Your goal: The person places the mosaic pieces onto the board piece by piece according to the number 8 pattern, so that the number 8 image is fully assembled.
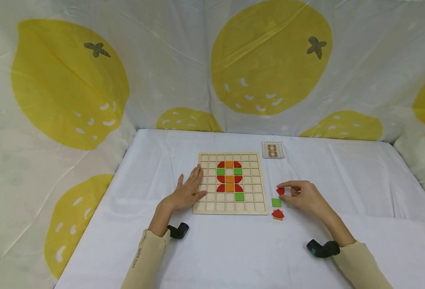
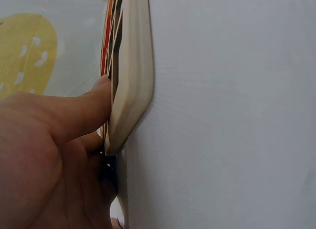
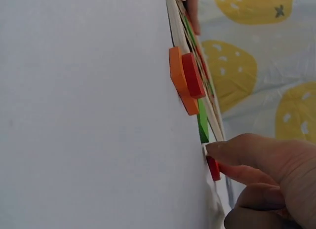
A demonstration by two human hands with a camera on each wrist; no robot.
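Note:
My right hand [image 1: 308, 197] pinches a red quarter-round tile [image 1: 280, 191] between thumb and forefinger, right of the wooden grid board [image 1: 250, 200]. In the right wrist view the thumb lies against this red tile [image 3: 213, 168]. Just below it in the head view is a loose green square tile [image 1: 276, 202]. Nearer still, another red quarter-round tile [image 1: 278, 213] sits on top of an orange tile [image 1: 279, 218]. My left hand [image 1: 186, 193] rests on the board's left edge, fingers extended and thumb over the rim. Red, orange and green tiles form a pattern in the board's middle columns.
A small pattern card [image 1: 265, 149] lies behind the board's far right corner. White cloth [image 1: 234, 249] covers the table, and a lemon-print curtain [image 1: 183, 60] hangs behind it. Black wrist devices [image 1: 323, 249] sit at both wrists.

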